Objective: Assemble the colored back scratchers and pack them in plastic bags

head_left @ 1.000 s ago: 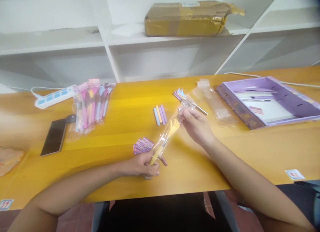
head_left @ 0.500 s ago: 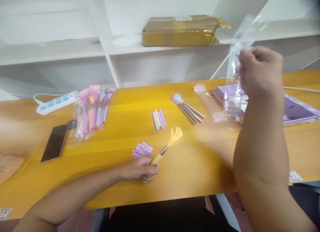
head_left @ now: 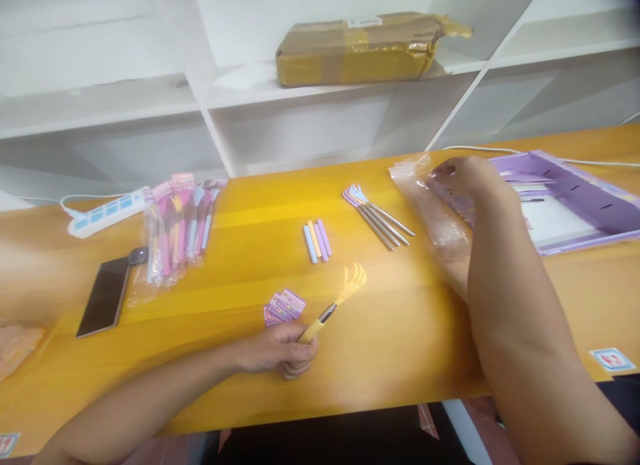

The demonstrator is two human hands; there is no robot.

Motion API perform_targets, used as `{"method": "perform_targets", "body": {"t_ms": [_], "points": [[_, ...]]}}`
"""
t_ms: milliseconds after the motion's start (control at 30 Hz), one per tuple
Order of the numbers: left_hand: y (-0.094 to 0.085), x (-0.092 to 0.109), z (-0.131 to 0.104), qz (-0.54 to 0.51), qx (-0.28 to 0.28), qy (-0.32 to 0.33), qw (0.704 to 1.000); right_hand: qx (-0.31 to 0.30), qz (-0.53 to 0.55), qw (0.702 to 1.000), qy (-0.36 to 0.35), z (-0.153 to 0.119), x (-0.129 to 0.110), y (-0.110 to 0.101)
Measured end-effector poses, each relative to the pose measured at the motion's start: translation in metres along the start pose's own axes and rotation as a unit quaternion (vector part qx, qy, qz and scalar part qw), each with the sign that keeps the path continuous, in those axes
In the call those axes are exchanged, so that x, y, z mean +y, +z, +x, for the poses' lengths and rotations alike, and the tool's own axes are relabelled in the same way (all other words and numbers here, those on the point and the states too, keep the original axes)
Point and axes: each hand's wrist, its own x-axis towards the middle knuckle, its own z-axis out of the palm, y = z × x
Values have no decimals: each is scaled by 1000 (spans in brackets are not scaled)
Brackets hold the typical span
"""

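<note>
My left hand (head_left: 287,350) is closed around the yellow handle of a back scratcher (head_left: 353,285), whose claw-shaped head points up and away to the right. At the right, my right hand (head_left: 463,178) pinches the top end of a clear plastic bag (head_left: 445,235) lying on the table; its fingertips are partly hidden. Several back scratcher rods (head_left: 380,223) with purple and blue claw heads lie left of the bag. Several loose coloured handles (head_left: 317,241), blue, orange and purple, rest in the middle. Small purple printed cards (head_left: 285,306) are fanned out just beyond my left hand.
Bagged back scratchers (head_left: 183,228) lie at the left by a white power strip (head_left: 107,211) and a phone (head_left: 103,296). A purple open box (head_left: 587,191) stands beyond my right arm. A taped parcel (head_left: 355,51) sits on the white shelf (head_left: 240,95).
My right hand has come down with the clear plastic bag from above the table to the bag lying beside the box. My left hand still holds the back scratcher in about the same place.
</note>
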Motion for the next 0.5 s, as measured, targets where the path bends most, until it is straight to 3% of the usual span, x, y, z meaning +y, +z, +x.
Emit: {"method": "perform_targets", "body": {"t_ms": [100,200,267,367,500], "points": [[2,2,0,-6,8,-2,1000,38,31,999,-6,1,-6,-8],[4,4,0,1,15,-10,1000,91,62,994,-4,-10,-16,-33],[4,4,0,10,18,-14,1000,75,83,994,-1,-26,-25,-57],[2,2,2,10,17,-7,1000,3,114,993,-9,-58,-40,-95],[0,0,3,-13,9,13,1000,-15,139,986,-86,-96,-60,-126]]}}
